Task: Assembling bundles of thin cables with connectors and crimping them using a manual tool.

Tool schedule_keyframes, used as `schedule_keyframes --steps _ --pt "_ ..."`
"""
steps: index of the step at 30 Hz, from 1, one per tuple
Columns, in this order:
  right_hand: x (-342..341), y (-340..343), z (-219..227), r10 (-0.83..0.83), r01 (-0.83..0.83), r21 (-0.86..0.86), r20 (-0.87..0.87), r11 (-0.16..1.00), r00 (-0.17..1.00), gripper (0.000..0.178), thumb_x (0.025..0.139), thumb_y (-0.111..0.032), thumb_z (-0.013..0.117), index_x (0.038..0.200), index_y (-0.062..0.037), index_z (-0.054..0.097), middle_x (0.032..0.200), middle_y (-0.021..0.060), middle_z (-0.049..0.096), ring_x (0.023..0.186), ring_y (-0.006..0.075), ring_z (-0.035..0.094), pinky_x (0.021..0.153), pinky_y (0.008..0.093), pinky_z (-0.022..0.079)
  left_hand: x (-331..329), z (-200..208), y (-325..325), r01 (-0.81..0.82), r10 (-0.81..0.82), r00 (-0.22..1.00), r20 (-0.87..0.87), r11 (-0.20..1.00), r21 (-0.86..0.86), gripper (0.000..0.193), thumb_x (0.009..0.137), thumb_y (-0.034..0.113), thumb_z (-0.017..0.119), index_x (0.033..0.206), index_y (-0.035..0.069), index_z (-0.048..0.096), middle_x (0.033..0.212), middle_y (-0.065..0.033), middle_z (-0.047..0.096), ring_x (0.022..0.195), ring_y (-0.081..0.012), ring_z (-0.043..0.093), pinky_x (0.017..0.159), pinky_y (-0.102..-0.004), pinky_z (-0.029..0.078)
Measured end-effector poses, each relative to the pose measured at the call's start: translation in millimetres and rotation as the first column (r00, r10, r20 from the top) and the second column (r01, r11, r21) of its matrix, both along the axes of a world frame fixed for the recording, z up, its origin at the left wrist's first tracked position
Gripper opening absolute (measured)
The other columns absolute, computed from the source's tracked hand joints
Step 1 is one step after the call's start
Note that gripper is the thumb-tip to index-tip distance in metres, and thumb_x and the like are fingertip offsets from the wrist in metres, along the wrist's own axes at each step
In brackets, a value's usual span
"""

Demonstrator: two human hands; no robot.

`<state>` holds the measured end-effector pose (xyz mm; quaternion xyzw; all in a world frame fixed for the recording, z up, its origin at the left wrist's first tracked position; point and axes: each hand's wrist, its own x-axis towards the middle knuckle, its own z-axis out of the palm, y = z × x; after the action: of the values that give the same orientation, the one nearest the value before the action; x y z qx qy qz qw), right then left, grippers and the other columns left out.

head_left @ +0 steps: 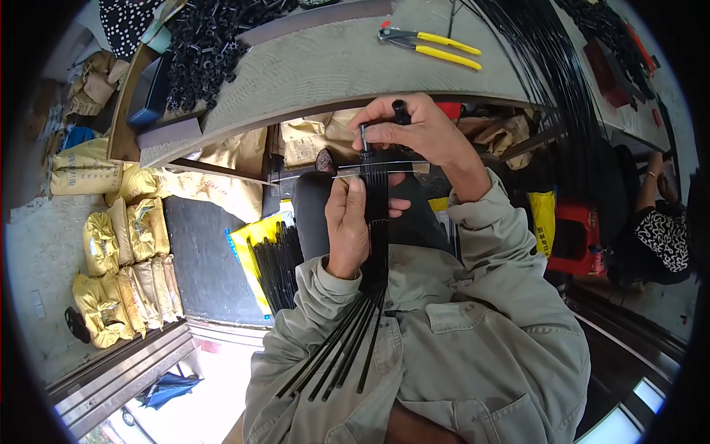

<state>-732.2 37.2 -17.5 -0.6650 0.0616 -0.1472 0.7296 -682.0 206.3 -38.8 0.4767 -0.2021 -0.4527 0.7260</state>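
Note:
My left hand (pixel 346 233) is closed around a bundle of thin black rods (pixel 378 248); its fingertips show on the bundle's far side. The lower ends of the rods fan out over my lap. Above the bundle, my right hand (pixel 423 133) is closed, pinching a small dark fitting with a pale shank (pixel 364 139) at the rods' upper ends. A short black tube (pixel 401 111) also sticks up from between the fingers of that hand. A thin, light-coloured strip (pixel 407 163) crosses the rods just below the fitting; how it is fixed cannot be made out.
Ahead is a grey workbench (pixel 318 70) with yellow-handled pincers (pixel 444 50), a heap of small black fittings (pixel 203 52) and long black rods (pixel 547 59). More rods (pixel 275 266) stand at my left. Sacks (pixel 129 288) line the left side; another person (pixel 658 229) sits at the right.

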Motion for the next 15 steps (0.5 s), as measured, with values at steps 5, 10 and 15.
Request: schedule_keyframes --steps 5,10,15 --pt "5.2 1.5 1.8 -0.033 0.033 0.008 -0.043 0.999 0.999 0.019 0.082 -0.010 0.061 0.097 0.0013 0.061 0.082 0.0055 0.065 0.069 0.0068 0.057 0.061 0.0183 0.044 2.8 -3.8 3.4 -0.004 0.004 1.000 -0.017 1.000 -0.007 0.031 0.097 0.029 0.030 0.102 0.000 0.041 0.099 -0.0199 0.060 0.076 -0.0226 0.064 0.065 -0.0275 0.052" --pt "8.8 9.5 5.8 -0.046 0.047 0.066 -0.013 0.997 0.999 0.018 0.082 -0.011 0.061 0.095 0.0008 0.060 0.079 0.0042 0.064 0.064 0.0058 0.053 0.057 0.0176 0.042 5.1 -5.4 8.1 -0.028 0.028 0.999 -0.027 1.000 0.014 0.029 0.097 0.028 0.030 0.102 0.001 0.040 0.100 -0.0192 0.059 0.077 -0.0225 0.064 0.066 -0.0279 0.052" --pt "6.5 27.9 14.9 -0.276 0.271 0.132 0.027 0.954 0.961 0.017 0.082 -0.012 0.060 0.095 0.0005 0.060 0.078 0.0044 0.062 0.059 0.0053 0.048 0.053 0.0176 0.039 2.3 -2.0 6.3 -0.106 0.106 0.994 -0.007 0.994 -0.009 0.025 0.097 0.026 0.030 0.101 0.002 0.037 0.101 -0.0191 0.059 0.077 -0.0224 0.064 0.067 -0.0280 0.052"
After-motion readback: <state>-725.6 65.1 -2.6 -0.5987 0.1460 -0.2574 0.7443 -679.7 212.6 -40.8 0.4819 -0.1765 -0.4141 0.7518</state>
